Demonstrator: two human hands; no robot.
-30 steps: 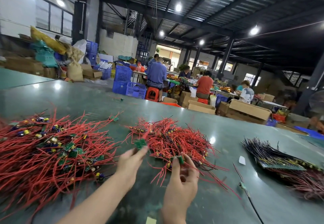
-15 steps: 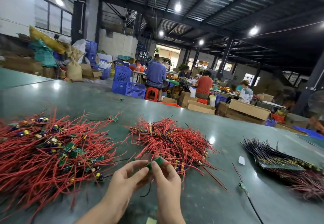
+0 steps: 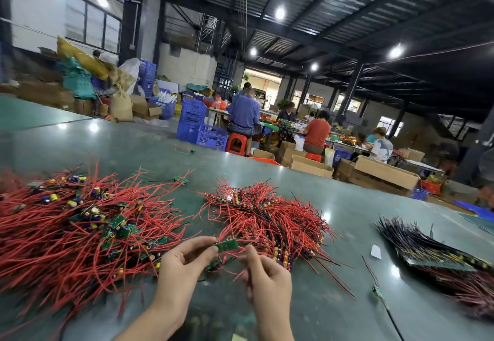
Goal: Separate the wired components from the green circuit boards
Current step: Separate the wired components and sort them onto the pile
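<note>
Half a second back the two hands met around one small board low over the bench; now they have drawn a little apart and risen toward the middle pile, and the board shows clear between them. The green circuit board (image 3: 227,245) lies with its long axis roughly left to right, tilted slightly up at its right end, just above the near edge of the middle heap of red wires (image 3: 270,220). The left hand (image 3: 181,266) pinches its left end between thumb and forefinger, the other fingers loosely curled — a second small green piece (image 3: 214,262) seems to hang under that hand, though blur makes it hard to say. The right hand (image 3: 267,279) is blurred with motion; its fingertips sit just right of the board's free end, partly curled, and I cannot tell whether they grip a wire. The left hand is plainly the holder, so the pull probably falls to the right — away along the board's axis.
</note>
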